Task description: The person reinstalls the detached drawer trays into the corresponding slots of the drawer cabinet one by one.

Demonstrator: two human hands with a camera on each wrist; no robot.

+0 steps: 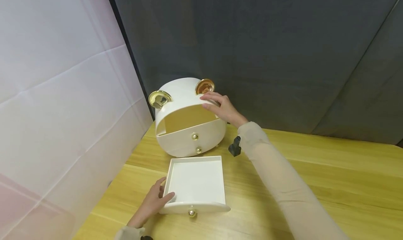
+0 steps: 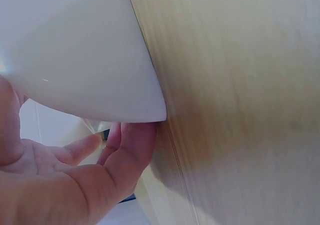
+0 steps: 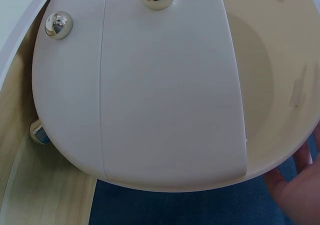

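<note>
A round white storage box (image 1: 184, 93) with two gold ears (image 1: 160, 99) stands at the back of the wooden table (image 1: 315, 184). Its top slot (image 1: 185, 119) is empty; two lower drawers with gold knobs (image 1: 195, 136) are in place. My right hand (image 1: 206, 101) holds the box's upper right rim, fingers on top and thumb at the slot's edge. A white drawer (image 1: 195, 180) lies on the table in front. My left hand (image 1: 163, 191) grips its front left corner, thumb over the rim. In the left wrist view my fingers (image 2: 130, 150) reach under the drawer (image 2: 80, 50).
A small black object (image 1: 235, 147) lies on the table just right of the box, under my right forearm. A white sheet (image 1: 63, 110) closes the left side and a dark grey curtain (image 1: 283, 51) hangs behind. Bare wood stretches to the right.
</note>
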